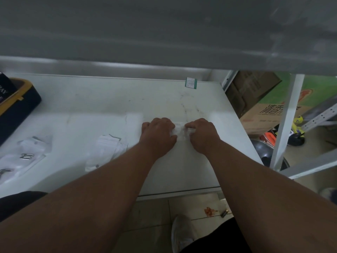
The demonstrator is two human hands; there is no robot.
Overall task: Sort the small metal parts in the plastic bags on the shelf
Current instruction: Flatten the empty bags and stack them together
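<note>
Pinching a small clear bag (180,130) between our left hand (158,133) and right hand (202,134), both curled on it, on the shelf (102,105); more bags (106,150) sit off to our left.

Ahead of my hands the shelf (102,99) lies bare to its back edge — room to reach. Left, bags (107,148) and a dark box (18,110) crowd it; overhead, another shelf (164,33) hangs low.
</note>
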